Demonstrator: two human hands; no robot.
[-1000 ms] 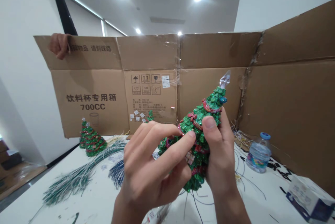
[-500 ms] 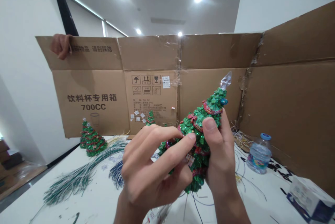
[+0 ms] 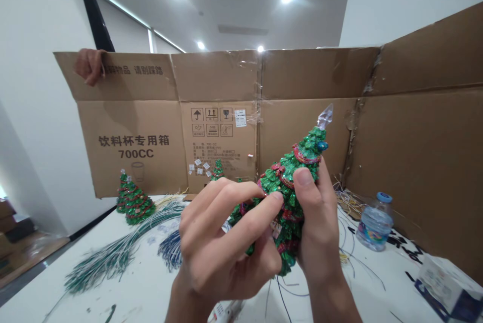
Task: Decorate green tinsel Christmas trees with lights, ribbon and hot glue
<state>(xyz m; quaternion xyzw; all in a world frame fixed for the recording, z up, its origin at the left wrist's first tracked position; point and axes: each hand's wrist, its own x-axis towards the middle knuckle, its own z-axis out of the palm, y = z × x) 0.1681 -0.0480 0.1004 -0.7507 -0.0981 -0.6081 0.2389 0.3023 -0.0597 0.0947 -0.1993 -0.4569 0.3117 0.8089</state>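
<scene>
Left fingers [image 3: 253, 220] still touch held tree [image 3: 290, 203] (little changed).

head view | from person's head | faces forward, down | hands [image 3: 222, 242] close | cardboard [image 3: 219, 81] farther

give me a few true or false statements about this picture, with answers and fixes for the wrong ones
1. The right hand holds a decorated tree. True.
2. That tree is upright. False: it tilts, its clear tip toward the upper right.
3. A bottle stands on the table. True.
4. Its cap is red. False: the cap is blue.
5. Another person's hand is at the cardboard's top edge. True.
</scene>
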